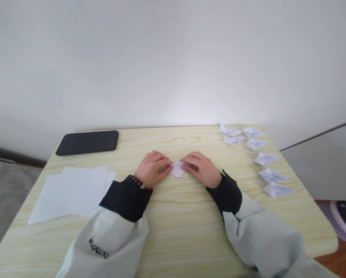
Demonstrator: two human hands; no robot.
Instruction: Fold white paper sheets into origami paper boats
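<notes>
A small folded piece of white paper (178, 170) is held between my two hands over the middle of the table. My left hand (154, 168) pinches its left corner between thumb and fingers. On the opposite side, my right hand (201, 168) grips the right corner in the same way. The paper's lower edge points toward me, and its outer corners are hidden under my fingertips. Folded white paper boats (255, 144) stand in a loose group at the right side of the table, several of them in a column.
Loose white paper sheets (71, 191) lie overlapping at the left. Behind them rests a black phone (87, 143). The wooden table (184, 239) meets a white wall (173, 65) at the back. A pink basket (336, 220) stands beyond the right edge.
</notes>
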